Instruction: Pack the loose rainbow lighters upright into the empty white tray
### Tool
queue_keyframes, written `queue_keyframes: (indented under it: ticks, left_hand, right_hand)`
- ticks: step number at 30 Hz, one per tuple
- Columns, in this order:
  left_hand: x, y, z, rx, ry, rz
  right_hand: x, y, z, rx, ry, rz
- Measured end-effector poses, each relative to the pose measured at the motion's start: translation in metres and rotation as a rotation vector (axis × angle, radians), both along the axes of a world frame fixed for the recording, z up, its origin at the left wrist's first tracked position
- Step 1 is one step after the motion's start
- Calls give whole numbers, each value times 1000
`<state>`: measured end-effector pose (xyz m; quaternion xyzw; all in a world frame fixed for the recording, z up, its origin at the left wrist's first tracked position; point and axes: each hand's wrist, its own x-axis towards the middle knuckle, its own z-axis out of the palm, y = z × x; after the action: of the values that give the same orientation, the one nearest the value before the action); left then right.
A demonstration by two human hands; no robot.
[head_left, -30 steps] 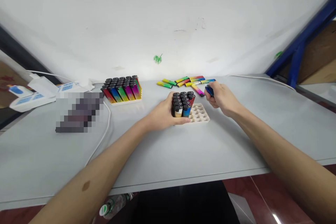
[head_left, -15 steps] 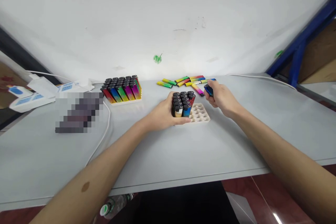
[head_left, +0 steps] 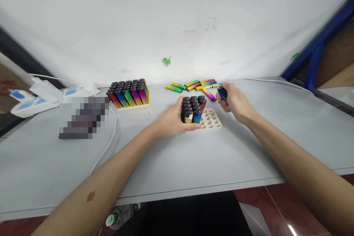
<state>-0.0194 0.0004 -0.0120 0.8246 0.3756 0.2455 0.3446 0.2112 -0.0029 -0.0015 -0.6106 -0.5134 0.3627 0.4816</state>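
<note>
My left hand [head_left: 170,120] is wrapped round the left side of a pale lighter tray [head_left: 216,123], its thumb along the front. Several upright lighters [head_left: 197,117] with black tops fill the tray's left part, against my palm. Bare slots show in the right part. Just above and to the right of the tray, my right hand [head_left: 235,102] is closed on a blue lighter [head_left: 222,93], mostly covered by the fingers. Beyond it lie several loose shiny lighters [head_left: 193,86] in mixed colours, close to the wall.
A second tray [head_left: 134,107] packed with lighters stands at the back left. Left of it are a white power strip [head_left: 35,105], a blurred dark object [head_left: 83,118] and a white cable [head_left: 107,147]. A plastic bottle [head_left: 121,217] is below the table edge [head_left: 193,193].
My right hand has shifted slightly to the right with the blue lighter in it. My left hand and the tray stay in place.
</note>
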Motion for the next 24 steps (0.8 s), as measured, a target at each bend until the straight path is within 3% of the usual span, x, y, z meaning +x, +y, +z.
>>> queue_keyframes:
  ticks: [5,10,13,24]
  left_hand:
    - [0,0,-1,8,-5,-3]
    - [0,2,-2,10,-17,-10]
    - [0,1,-2,6,-38,-15]
    - [0,1,-2,13,-26,-12]
  right_hand:
    - [1,-3,2,99,77,139]
    - [7,-8,5,140,-4,292]
    - [11,-9,6,175,-20,315]
    - [4,-14,7,93,46,495]
